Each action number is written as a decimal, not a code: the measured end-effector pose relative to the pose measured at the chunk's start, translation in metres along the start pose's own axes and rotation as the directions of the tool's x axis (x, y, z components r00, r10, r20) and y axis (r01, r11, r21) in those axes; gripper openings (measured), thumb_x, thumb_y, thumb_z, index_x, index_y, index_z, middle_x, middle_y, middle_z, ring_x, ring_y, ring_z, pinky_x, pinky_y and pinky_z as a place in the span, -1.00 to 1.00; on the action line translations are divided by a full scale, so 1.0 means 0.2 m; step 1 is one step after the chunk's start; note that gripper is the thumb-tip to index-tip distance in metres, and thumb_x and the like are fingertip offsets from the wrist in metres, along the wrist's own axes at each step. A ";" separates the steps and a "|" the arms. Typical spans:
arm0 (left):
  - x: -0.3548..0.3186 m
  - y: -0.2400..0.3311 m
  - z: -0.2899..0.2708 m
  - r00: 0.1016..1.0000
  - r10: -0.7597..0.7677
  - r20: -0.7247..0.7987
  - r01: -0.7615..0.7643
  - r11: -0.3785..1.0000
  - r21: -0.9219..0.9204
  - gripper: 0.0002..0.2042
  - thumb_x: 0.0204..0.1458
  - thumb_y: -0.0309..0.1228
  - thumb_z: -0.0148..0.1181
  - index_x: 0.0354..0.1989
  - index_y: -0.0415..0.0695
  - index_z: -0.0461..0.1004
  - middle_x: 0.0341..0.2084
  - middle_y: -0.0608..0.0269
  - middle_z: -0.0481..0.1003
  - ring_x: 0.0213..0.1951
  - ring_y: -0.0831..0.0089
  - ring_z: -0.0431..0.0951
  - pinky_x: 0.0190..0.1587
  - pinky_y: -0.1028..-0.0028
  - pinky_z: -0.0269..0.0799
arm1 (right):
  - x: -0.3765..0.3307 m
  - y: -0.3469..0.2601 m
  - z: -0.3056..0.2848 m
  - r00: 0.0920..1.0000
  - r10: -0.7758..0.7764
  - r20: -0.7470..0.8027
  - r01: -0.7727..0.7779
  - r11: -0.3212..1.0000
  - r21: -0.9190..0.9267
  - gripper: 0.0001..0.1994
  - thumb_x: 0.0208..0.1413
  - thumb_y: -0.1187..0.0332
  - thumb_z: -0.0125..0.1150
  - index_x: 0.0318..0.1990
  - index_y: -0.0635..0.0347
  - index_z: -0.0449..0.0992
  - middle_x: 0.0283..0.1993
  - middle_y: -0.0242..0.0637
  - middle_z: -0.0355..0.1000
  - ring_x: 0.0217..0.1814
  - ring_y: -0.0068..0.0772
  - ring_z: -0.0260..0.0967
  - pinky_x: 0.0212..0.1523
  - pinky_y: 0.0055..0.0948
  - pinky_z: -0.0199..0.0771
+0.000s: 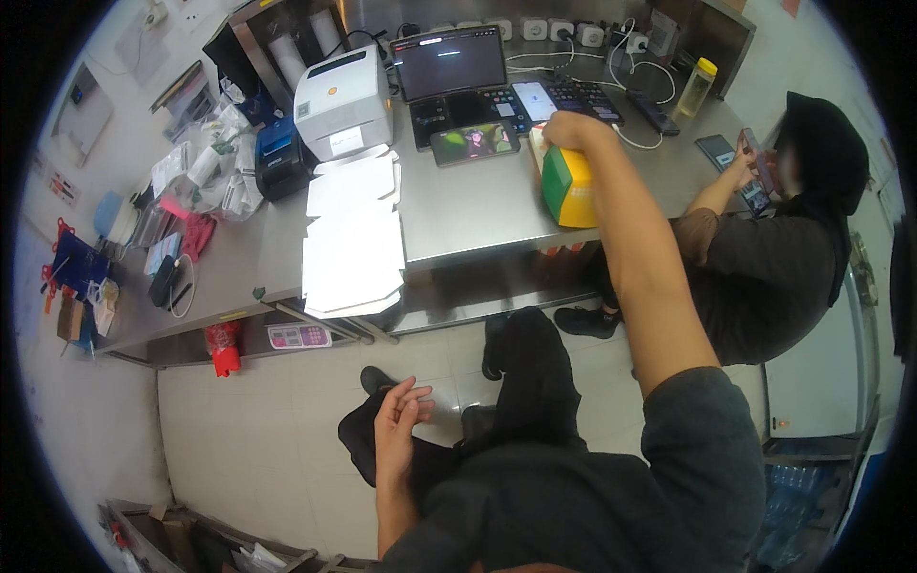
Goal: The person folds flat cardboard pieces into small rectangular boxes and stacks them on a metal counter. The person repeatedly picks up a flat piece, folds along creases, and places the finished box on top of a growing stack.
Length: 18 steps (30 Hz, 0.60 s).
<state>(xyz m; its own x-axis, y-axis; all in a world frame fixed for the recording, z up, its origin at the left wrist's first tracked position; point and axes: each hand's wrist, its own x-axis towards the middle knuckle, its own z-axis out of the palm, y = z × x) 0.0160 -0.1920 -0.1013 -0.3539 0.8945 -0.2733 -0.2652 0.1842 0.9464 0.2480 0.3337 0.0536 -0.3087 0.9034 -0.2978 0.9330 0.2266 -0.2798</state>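
My right arm stretches over the steel table to a yellow and green cardboard box near its front edge. My right hand is bent down at the far end of the box, its fingers curled at a pale edge there and partly hidden. Below the table edge, my left hand hovers above my lap, fingers loosely apart and nothing in them. A phone lying flat with a lit picture is left of the box. Farther left lies a stack of flat white cardboard sheets.
Behind stand a white label printer, a dark-screened tablet, several phones and cables, and a yellow-capped bottle. Plastic bags crowd the left. Close on my right, a seated person in dark clothes holds a phone.
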 end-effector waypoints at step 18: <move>0.47 0.54 -0.02 0.559 0.761 0.330 -0.530 0.022 0.847 -0.61 0.12 -0.54 0.35 0.15 -0.20 0.58 0.09 -0.05 0.61 0.19 -0.07 0.53 0.26 0.09 0.42 | -1.00 -0.21 0.48 0.361 -0.197 -0.911 0.733 0.664 0.147 -0.79 0.31 0.29 0.23 -0.20 0.22 0.69 -0.21 -0.11 0.66 -0.15 -0.01 0.57 -0.05 -0.11 0.52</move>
<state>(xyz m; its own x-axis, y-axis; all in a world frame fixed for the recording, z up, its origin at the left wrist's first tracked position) -0.0484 -0.0902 -0.0252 -0.1036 0.7745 0.6240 0.9419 -0.1252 0.3118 0.2532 0.1080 0.0384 -0.1265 0.6135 0.7795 0.3657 0.7593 -0.5382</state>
